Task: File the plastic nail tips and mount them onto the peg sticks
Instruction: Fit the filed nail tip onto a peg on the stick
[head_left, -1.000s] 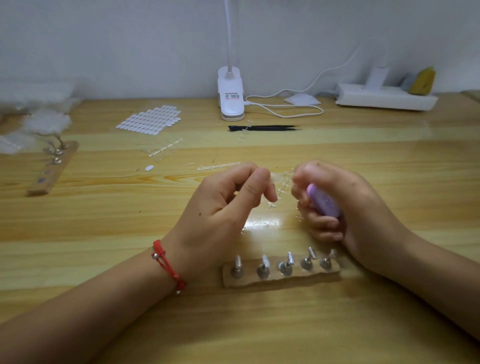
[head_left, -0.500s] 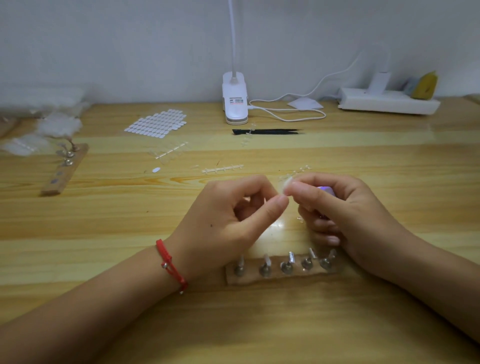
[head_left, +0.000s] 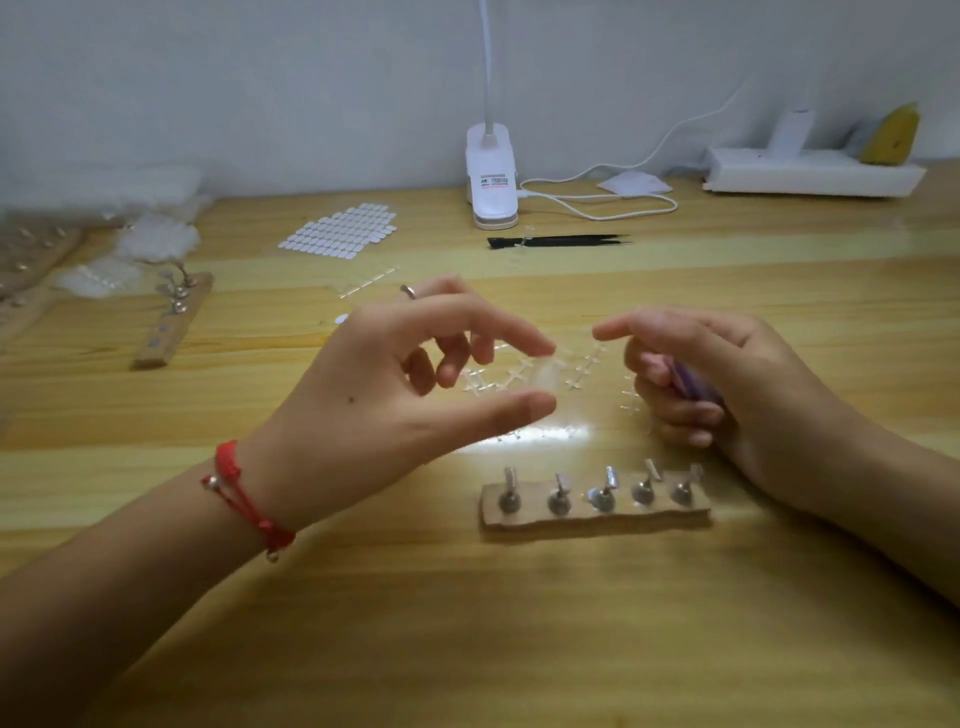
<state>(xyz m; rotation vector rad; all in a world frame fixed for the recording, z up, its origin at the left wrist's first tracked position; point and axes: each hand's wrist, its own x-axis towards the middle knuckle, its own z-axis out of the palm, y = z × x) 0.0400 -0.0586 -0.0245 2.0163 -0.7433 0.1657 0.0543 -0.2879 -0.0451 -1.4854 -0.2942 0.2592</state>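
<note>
- Bench (head_left: 467, 639): pale varnished wood planks, smooth and glossy, with a bright glare patch under our hands. We judge a dropped clear part would be hard to find on it.
- Left hand (head_left: 374, 400): raised over the bench. Thumb and forefinger pinch the nail tip (head_left: 546, 375) between them; the other three fingers fan out loosely.
- Right hand (head_left: 758, 384): just beside the left, not touching the tip. The forefinger is straight and points toward the tip; the remaining fingers curl round the purple file (head_left: 693, 387).
- Peg strip (head_left: 597, 519): flat wooden slat lying on the bench on the near side of both hands. It carries five metal peg sticks (head_left: 602, 493) with rounded bases and tilted flat heads. No nail tip is visibly mounted; the heads are too small to be sure.
- Purple file: mostly hidden in the palm, so only a rounded lilac part shows. Its grit cannot be told.
- Clear sprue frames (head_left: 584, 364): thin ladder-like plastic, lying on the bench below the hands.
- Nail tip: clear, thin, curved shell. We judge it nearly weightless, springy and slick.
  - Hold: a light pinch across the two ends, leaving the side edges free for filing.
  - Risk: squeezing harder may flex it or shoot it out of the fingers.
</note>
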